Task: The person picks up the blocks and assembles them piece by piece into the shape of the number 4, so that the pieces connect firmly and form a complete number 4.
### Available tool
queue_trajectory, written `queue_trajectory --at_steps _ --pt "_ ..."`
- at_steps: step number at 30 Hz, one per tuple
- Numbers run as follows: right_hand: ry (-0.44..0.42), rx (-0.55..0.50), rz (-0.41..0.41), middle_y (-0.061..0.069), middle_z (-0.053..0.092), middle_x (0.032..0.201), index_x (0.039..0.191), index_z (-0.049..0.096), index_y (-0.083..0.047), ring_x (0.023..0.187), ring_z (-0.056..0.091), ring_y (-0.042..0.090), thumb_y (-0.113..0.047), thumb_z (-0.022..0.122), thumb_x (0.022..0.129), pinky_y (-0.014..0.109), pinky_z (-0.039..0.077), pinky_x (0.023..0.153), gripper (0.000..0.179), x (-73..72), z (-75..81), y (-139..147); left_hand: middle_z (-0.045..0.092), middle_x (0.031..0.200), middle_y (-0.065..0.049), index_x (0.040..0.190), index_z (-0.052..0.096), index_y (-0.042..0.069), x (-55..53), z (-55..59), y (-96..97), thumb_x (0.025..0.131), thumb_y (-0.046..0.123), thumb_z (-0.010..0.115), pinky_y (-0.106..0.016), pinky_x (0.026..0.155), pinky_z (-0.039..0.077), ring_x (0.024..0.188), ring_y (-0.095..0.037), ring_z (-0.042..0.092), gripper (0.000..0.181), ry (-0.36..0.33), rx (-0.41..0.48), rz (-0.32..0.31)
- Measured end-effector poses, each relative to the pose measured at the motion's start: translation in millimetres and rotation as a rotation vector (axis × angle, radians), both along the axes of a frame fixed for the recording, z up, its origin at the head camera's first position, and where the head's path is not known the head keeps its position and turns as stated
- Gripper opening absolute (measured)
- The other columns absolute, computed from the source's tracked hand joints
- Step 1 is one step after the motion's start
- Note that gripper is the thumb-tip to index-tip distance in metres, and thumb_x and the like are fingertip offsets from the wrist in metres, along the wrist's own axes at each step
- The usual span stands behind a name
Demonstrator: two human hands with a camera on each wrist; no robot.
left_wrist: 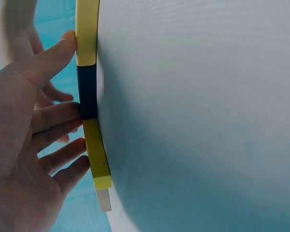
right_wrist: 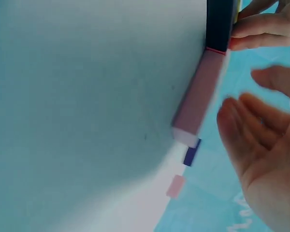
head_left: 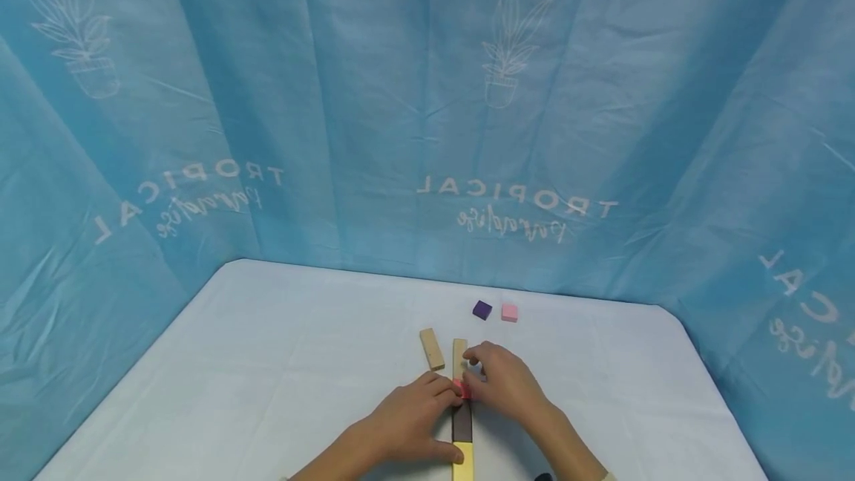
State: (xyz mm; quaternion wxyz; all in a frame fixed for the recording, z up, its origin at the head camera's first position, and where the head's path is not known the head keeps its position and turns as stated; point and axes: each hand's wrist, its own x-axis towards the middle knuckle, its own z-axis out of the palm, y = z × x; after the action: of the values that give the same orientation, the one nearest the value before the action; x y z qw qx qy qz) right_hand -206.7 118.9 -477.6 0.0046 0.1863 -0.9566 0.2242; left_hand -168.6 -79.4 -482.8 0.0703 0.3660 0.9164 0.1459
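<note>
A straight row of blocks runs away from me on the white table: a yellow block point(head_left: 464, 469), a black block point(head_left: 462, 421), a red block point(head_left: 465, 389) and a wooden block point(head_left: 459, 356). My left hand point(head_left: 414, 418) rests along the row's left side, thumb at the yellow block and fingertips by the red and black ones. On the other side, my right hand point(head_left: 504, 383) hovers beside the wooden and red blocks. Its fingers point(right_wrist: 229, 123) are loosely bent and apart from the blocks in the right wrist view, with nothing between them.
A loose wooden block point(head_left: 432, 349) lies at an angle left of the row's far end. Farther back sit a dark purple block point(head_left: 482, 310) and a pink block point(head_left: 510, 312). A blue printed curtain point(head_left: 374, 132) surrounds the white table point(head_left: 300, 332). A small black object point(head_left: 544, 476) shows at the bottom edge.
</note>
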Motion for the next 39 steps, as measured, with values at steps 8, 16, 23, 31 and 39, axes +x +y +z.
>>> queue_trajectory --at_steps 8,16,23,31,39 --pt "-0.025 0.093 0.214 -0.005 0.059 0.124 0.117 0.067 -0.018 0.113 0.053 0.015 -0.034 0.074 0.082 0.040 0.045 0.095 0.039 28.1 12.2 6.6 0.051 0.128 0.013 0.123 0.060 0.022 1.0 1.9 -0.3 0.072 0.076 0.060 -0.032 0.081 0.051 0.118 -0.007 0.041 0.073 0.027 0.004 -0.023" --pt "-0.132 0.079 0.228 -0.008 0.053 0.133 0.124 0.059 -0.025 0.122 0.047 0.014 -0.052 0.076 0.075 0.045 0.043 0.097 0.058 36.0 10.5 12.4 0.049 0.129 0.013 0.121 0.061 0.022 1.0 1.6 -0.7 0.073 0.076 0.057 -0.033 0.085 0.050 0.120 -0.006 0.040 0.073 0.022 0.023 -0.020" --pt "-0.176 0.008 0.312 -0.008 0.044 0.143 0.120 0.056 -0.034 0.131 0.039 0.014 -0.062 0.075 0.069 0.045 0.037 0.102 0.061 38.3 3.1 20.2 0.049 0.129 0.016 0.130 0.058 0.024 1.7 -0.6 -2.0 0.073 0.075 0.058 -0.034 0.088 0.049 0.120 -0.005 0.040 0.077 0.021 0.048 -0.025" --pt "-0.156 -0.021 0.365 -0.005 0.045 0.142 0.112 0.054 -0.028 0.132 0.039 0.014 -0.058 0.078 0.069 0.042 0.036 0.103 0.058 41.3 3.4 21.0 0.048 0.129 0.017 0.126 0.057 0.029 1.9 -2.1 -1.9 0.072 0.077 0.058 -0.039 0.084 0.051 0.122 -0.004 0.039 0.072 -0.005 0.051 0.010" --pt "-0.192 0.041 0.357 0.001 0.038 0.149 0.101 0.057 -0.026 0.134 0.037 0.018 -0.054 0.079 0.070 0.043 0.036 0.104 0.047 42.1 5.2 18.5 0.048 0.131 0.015 0.128 0.056 0.027 1.8 -2.9 -1.5 0.071 0.077 0.057 -0.039 0.086 0.050 0.123 -0.005 0.039 0.076 -0.017 0.029 0.014"
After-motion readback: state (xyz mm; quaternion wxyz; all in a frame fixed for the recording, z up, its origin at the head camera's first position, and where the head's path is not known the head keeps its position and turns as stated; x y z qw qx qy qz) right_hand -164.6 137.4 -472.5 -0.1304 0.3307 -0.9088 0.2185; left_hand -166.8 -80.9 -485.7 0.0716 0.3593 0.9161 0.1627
